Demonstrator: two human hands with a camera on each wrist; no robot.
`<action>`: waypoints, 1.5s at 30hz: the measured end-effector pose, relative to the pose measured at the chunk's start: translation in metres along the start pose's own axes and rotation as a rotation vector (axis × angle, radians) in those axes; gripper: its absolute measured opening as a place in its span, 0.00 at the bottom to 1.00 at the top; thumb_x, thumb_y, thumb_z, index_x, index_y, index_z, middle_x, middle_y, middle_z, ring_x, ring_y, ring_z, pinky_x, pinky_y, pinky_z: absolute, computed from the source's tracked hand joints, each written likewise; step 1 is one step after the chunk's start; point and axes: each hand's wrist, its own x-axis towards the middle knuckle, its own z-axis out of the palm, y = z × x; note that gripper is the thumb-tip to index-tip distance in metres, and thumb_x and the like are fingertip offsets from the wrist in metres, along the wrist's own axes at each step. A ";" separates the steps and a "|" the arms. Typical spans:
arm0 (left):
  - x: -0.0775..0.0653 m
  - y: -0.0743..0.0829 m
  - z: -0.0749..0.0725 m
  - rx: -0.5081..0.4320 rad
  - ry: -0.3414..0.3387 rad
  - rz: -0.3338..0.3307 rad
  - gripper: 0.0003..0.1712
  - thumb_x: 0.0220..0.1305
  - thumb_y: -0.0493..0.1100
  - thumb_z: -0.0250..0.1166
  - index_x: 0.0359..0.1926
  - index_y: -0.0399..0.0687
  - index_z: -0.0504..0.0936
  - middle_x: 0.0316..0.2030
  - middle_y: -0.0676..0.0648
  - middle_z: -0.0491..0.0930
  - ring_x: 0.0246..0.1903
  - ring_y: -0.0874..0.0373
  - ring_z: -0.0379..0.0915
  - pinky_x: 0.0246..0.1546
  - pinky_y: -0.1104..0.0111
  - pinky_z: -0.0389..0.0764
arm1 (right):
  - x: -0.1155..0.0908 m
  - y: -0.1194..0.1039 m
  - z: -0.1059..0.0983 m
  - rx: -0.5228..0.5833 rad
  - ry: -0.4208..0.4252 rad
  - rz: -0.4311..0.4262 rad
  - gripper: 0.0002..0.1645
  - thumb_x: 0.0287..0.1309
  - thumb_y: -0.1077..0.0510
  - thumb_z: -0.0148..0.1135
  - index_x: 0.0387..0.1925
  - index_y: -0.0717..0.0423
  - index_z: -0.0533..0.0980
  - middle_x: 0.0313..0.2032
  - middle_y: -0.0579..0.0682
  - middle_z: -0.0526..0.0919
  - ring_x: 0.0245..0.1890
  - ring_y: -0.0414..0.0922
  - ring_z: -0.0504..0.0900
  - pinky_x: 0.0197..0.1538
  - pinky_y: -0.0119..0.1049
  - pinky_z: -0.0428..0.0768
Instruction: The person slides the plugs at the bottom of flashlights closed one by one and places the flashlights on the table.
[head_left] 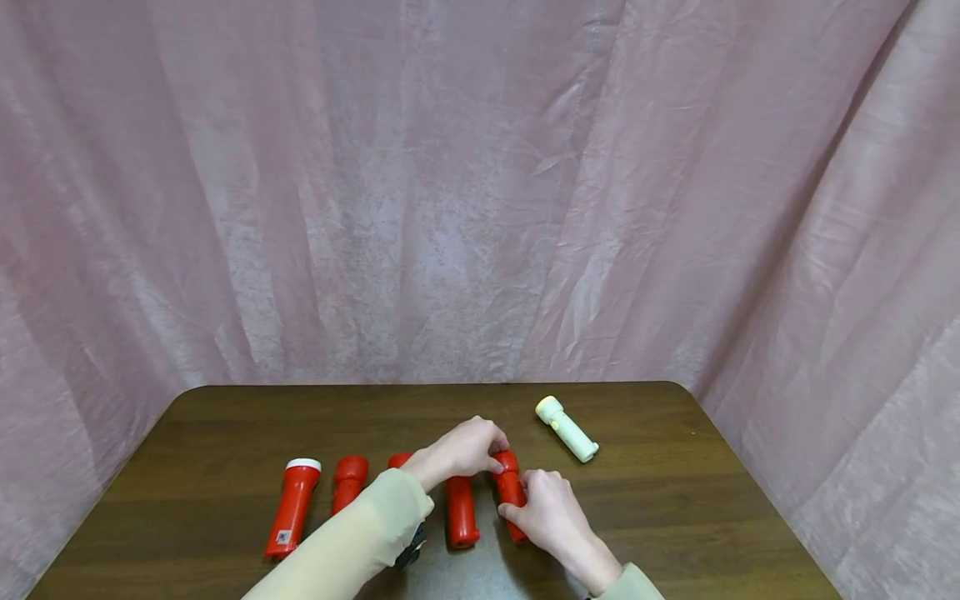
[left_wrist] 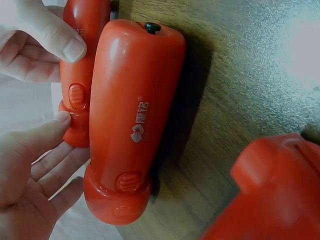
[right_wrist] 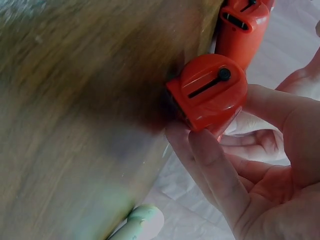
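Note:
Both hands are on one red flashlight lying at the right end of a row of red flashlights. At its head end the left hand pinches it between thumb and fingers. Lower down, the right hand grips its body with the thumb on the near side. Seen from the right wrist, the tail of this flashlight has a black slider in a slot, and the right hand's fingers lie around it. Just left lies a larger-looking red flashlight with white lettering and a ribbed switch.
Further left are a red flashlight with a white rim and another red flashlight; the left sleeve partly covers others. A pale green flashlight lies at the back right. Pink curtains hang behind the brown wooden table.

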 end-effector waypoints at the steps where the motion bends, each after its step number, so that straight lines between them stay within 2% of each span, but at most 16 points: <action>1: 0.000 0.000 0.000 0.007 -0.003 0.000 0.11 0.59 0.38 0.78 0.44 0.43 0.91 0.38 0.47 0.91 0.40 0.57 0.80 0.46 0.68 0.82 | 0.000 0.000 0.000 -0.002 0.004 0.000 0.14 0.46 0.54 0.82 0.25 0.53 0.81 0.16 0.42 0.77 0.18 0.38 0.70 0.21 0.30 0.65; 8: -0.001 0.001 -0.001 0.045 -0.002 0.001 0.12 0.60 0.38 0.78 0.45 0.45 0.91 0.36 0.49 0.91 0.41 0.57 0.79 0.47 0.67 0.82 | -0.001 -0.001 0.001 0.000 0.009 -0.008 0.15 0.48 0.53 0.81 0.23 0.52 0.80 0.15 0.41 0.74 0.17 0.37 0.68 0.21 0.29 0.63; 15: -0.003 0.000 0.000 0.041 0.018 0.012 0.12 0.58 0.37 0.78 0.44 0.45 0.91 0.34 0.49 0.90 0.39 0.58 0.76 0.45 0.68 0.80 | 0.000 0.001 -0.002 0.067 -0.021 -0.020 0.11 0.51 0.55 0.80 0.30 0.56 0.84 0.18 0.43 0.83 0.20 0.35 0.73 0.24 0.29 0.68; 24: -0.003 -0.005 0.000 -0.021 0.013 0.043 0.09 0.60 0.38 0.77 0.42 0.45 0.91 0.31 0.51 0.88 0.31 0.63 0.73 0.37 0.73 0.77 | -0.001 0.002 0.002 0.054 -0.006 -0.014 0.13 0.49 0.54 0.81 0.29 0.53 0.83 0.15 0.39 0.74 0.18 0.35 0.69 0.22 0.29 0.65; 29: -0.004 -0.005 0.002 -0.015 0.014 0.015 0.10 0.61 0.39 0.77 0.45 0.45 0.91 0.34 0.50 0.89 0.33 0.62 0.75 0.39 0.71 0.79 | -0.001 0.002 0.003 0.036 -0.010 -0.022 0.13 0.49 0.54 0.82 0.28 0.53 0.82 0.15 0.39 0.74 0.18 0.35 0.68 0.22 0.28 0.65; 37: -0.005 -0.006 0.006 -0.008 0.021 -0.019 0.13 0.62 0.41 0.76 0.48 0.46 0.91 0.39 0.50 0.90 0.37 0.60 0.75 0.43 0.69 0.80 | -0.002 0.002 0.003 0.038 -0.016 -0.025 0.13 0.50 0.54 0.81 0.32 0.55 0.84 0.19 0.41 0.82 0.20 0.35 0.73 0.24 0.29 0.68; 45: -0.005 -0.005 0.007 0.000 0.032 -0.015 0.13 0.63 0.41 0.76 0.48 0.46 0.91 0.39 0.50 0.90 0.36 0.61 0.75 0.42 0.70 0.79 | -0.003 0.004 0.003 0.030 -0.003 -0.030 0.12 0.51 0.53 0.80 0.31 0.53 0.83 0.17 0.39 0.77 0.19 0.35 0.70 0.23 0.28 0.65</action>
